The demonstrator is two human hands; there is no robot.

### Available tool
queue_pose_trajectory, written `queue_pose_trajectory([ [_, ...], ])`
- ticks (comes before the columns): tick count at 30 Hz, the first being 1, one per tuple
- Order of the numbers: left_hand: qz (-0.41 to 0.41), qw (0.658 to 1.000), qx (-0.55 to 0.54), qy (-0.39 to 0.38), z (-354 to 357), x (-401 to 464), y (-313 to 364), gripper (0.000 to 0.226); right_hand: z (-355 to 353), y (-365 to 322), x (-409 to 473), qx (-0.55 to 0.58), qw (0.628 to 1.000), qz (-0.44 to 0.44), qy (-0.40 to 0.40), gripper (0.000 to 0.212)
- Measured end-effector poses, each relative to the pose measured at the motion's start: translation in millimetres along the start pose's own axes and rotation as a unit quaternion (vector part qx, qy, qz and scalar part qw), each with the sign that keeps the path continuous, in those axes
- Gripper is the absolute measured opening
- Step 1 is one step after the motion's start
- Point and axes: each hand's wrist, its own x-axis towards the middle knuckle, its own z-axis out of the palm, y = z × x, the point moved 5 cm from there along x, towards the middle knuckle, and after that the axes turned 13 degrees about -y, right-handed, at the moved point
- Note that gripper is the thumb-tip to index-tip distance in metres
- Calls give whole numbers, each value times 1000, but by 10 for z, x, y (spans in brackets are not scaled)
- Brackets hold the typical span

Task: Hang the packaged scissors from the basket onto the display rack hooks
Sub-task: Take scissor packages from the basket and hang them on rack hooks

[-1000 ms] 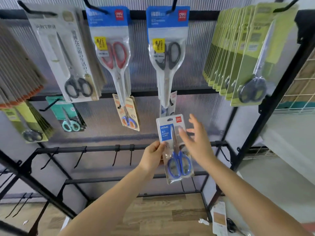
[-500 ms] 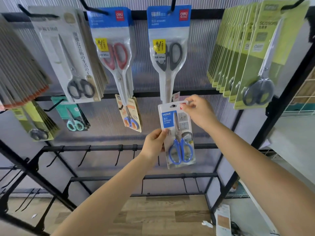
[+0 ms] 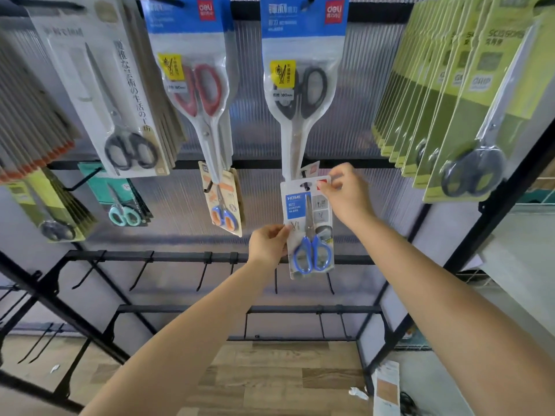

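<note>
Black rack bars (image 3: pixel 168 256) cross a ribbed translucent wall. Mid-rack, the blue-handled scissors pack (image 3: pixel 309 229) sits with its hang hole at a hook (image 3: pixel 306 185) (another pack behind it). Left hand (image 3: pixel 268 243) pinches its lower left edge; right hand (image 3: pixel 345 193) pinches its top right corner.

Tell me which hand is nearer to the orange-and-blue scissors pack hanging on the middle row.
Left. The left hand pinches the blue scissors pack by its lower left edge, just right of the orange-and-blue scissors pack. The right hand pinches the top right corner, farther right.
</note>
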Motion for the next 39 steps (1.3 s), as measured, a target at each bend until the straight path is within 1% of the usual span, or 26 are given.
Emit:
queue_pose_trajectory([
  [4, -8, 999, 36, 24, -46, 175, 35, 15, 35, 50, 121, 6, 1000, -14, 11, 24],
  [7, -10, 998, 56, 30, -75, 297, 74, 13, 72, 97, 221, 15, 1000, -19, 11, 23],
  [11, -14, 998, 63, 19, -77, 423, 82, 16, 87, 123, 337, 14, 999, -27, 17, 26],
  [16, -11, 995, 95, 14, -85, 566, 123, 30, 98, 146, 432, 12, 999, -44, 26, 24],
  [20, -14, 988, 156, -3, -86, 640, 121, 25, 102, 175, 471, 4, 999, -47, 26, 24],
  [24, -4, 994, 109, 12, -106, 657, 118, 21, 97, 180, 460, 7, 997, -70, 35, 20],
  [27, -1, 993, 121, 3, -88, 638, 131, 28, 91, 178, 447, -39, 998, -46, 36, 26],
  [30, 8, 981, 192, 4, -91, 608, 164, 33, 84, 158, 349, -83, 995, -45, 35, 32],
  [32, 9, 972, 235, 14, -107, 562, 176, 31, 71, 137, 218, -123, 991, -36, 27, 35],
  [34, 18, 964, 264, 29, -137, 478, 185, 26, 61, 105, 46, -186, 982, -23, 18, 39],
  [37, 64, 938, 339, 43, -167, 310, 231, 23, 93, 62, -257, -268, 963, 5, -3, 43],
  [39, 110, 904, 412, 35, -164, 178, 284, 28, 150, 20, -463, -314, 949, 11, -8, 42],
])
